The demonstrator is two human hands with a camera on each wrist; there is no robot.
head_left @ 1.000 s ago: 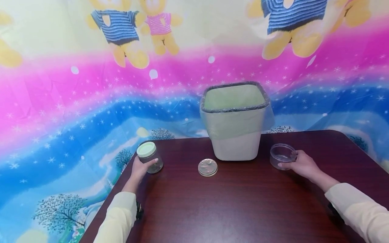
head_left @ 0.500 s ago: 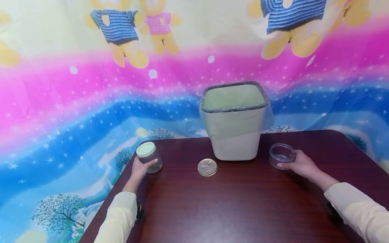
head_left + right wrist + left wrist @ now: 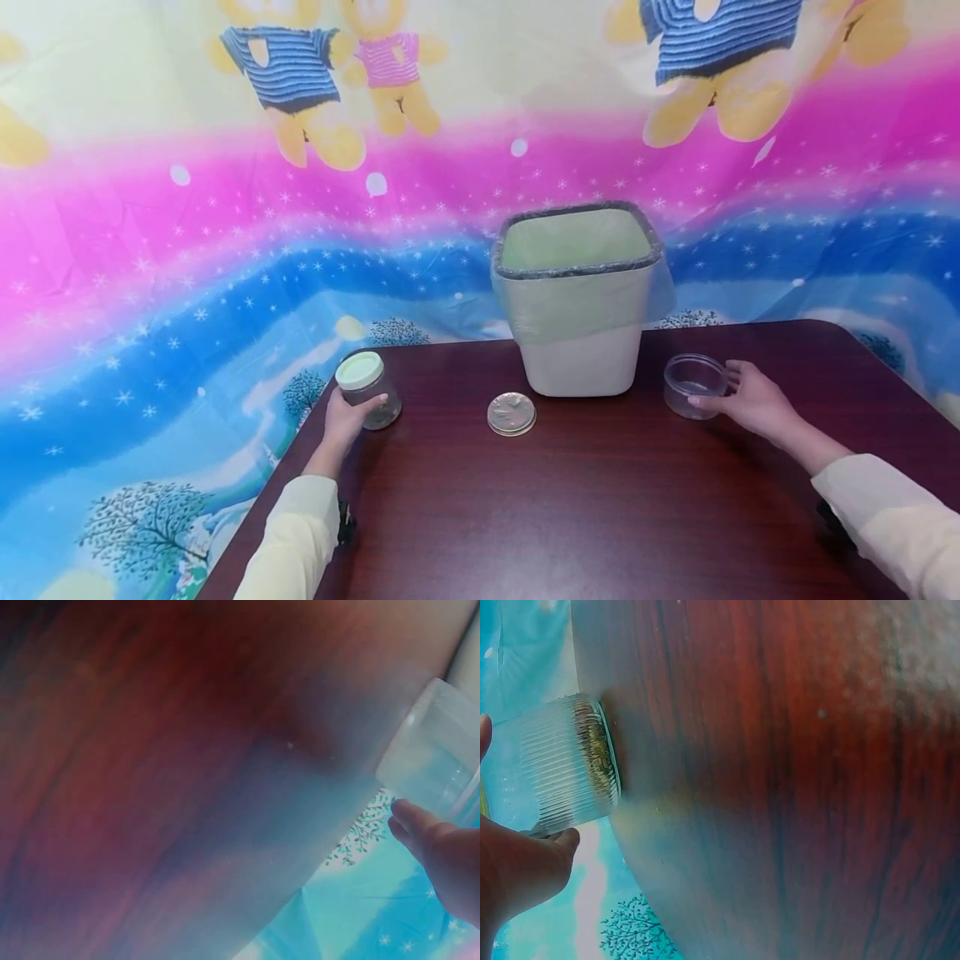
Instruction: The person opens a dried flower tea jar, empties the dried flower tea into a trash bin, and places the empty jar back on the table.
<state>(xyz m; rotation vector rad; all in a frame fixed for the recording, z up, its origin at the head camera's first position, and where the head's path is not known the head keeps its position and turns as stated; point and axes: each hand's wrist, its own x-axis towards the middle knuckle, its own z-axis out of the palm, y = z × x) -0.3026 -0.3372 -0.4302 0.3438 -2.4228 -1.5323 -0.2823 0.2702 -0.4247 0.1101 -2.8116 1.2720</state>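
My left hand [image 3: 347, 419] grips a clear jar with a pale green lid [image 3: 361, 369] at the table's left edge, thumb across its front. In the left wrist view the ribbed jar [image 3: 566, 765] stands with its base on the table and a brownish-green layer at the bottom. At the right, a low clear round tub [image 3: 686, 402], lidless, sits on the table. My right hand [image 3: 757, 406] is beside it with fingers spread, the thumb overlapping its front and the other fingers off its rim. In the right wrist view fingertips [image 3: 403, 808] lie near the tub's side.
A white bin [image 3: 585, 367] with a pale green liner and a dark rim stands at the back of the table. A shiny flat round disc, like a lid [image 3: 512, 412], lies left of it. Behind the dark red table [image 3: 570, 500] hangs a printed cloth [image 3: 450, 208].
My right hand has loosened from the tub, its fingers lifting away and spreading, and drawn slightly right. The left hand and jar have stayed put.
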